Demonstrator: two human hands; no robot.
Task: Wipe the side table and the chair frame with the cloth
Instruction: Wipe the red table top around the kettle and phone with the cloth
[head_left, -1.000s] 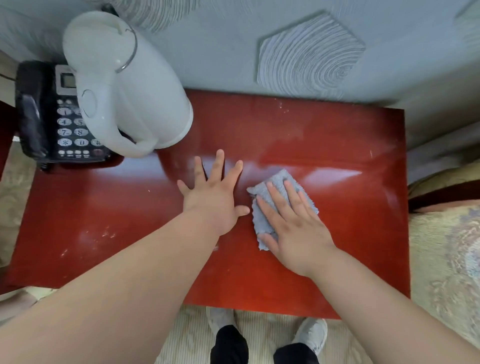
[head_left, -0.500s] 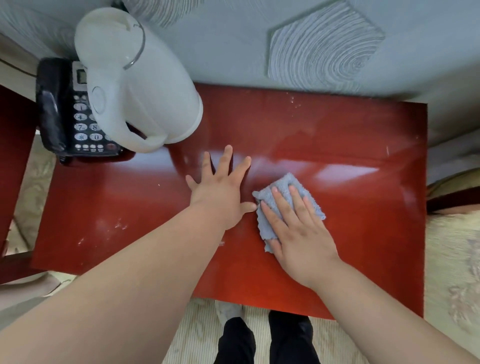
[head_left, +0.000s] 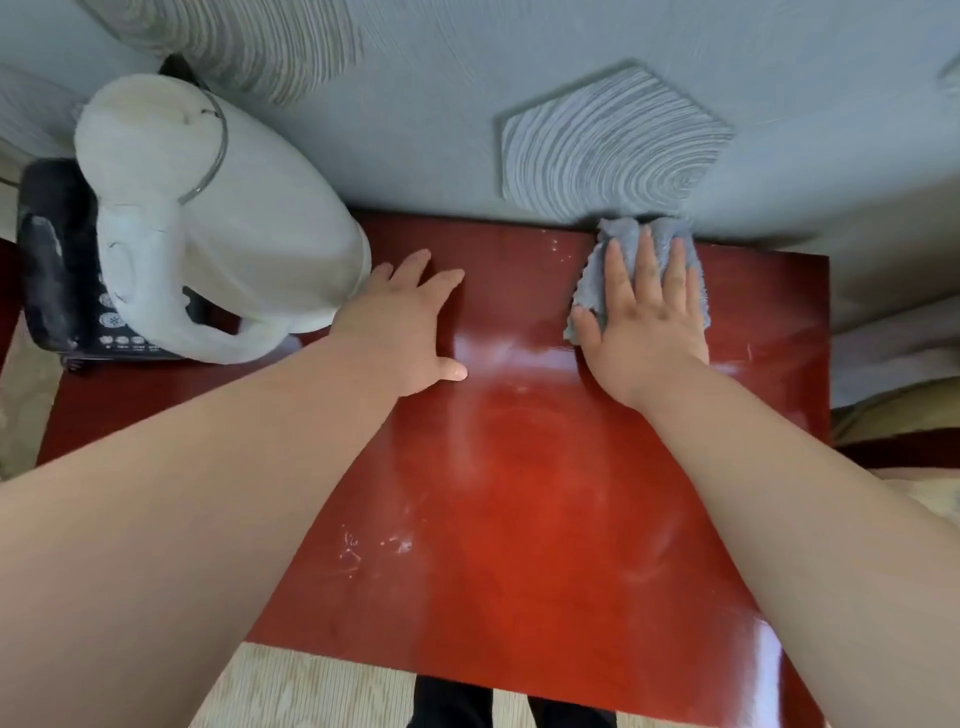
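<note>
The right hand (head_left: 647, 317) lies flat with straight, slightly spread fingers and presses a grey cloth (head_left: 592, 283) onto the glossy red surface (head_left: 519, 493). The cloth sits at the far edge of the surface, right of centre in the upper half of the frame. Its top edge bunches against the foot of the grey wall (head_left: 441, 104).

The left hand (head_left: 400, 322) rests palm down on the bare surface to the left of the cloth and apart from it, fingers straight and holding nothing. Its fingertips are just beside the base of a white kettle (head_left: 223, 223); I cannot tell if they touch it.

The kettle stands in the upper left of the frame with its handle turned toward the viewer. A black telephone (head_left: 57, 260) lies behind it at the left edge, partly hidden, with some of its keypad showing.

Whitish smudges (head_left: 374, 545) mark the surface in the lower middle, and faint swirled streaks cross the centre. Along the bottom edge are pale ribbed carpet (head_left: 291, 686) and dark trouser legs (head_left: 452, 706).
</note>
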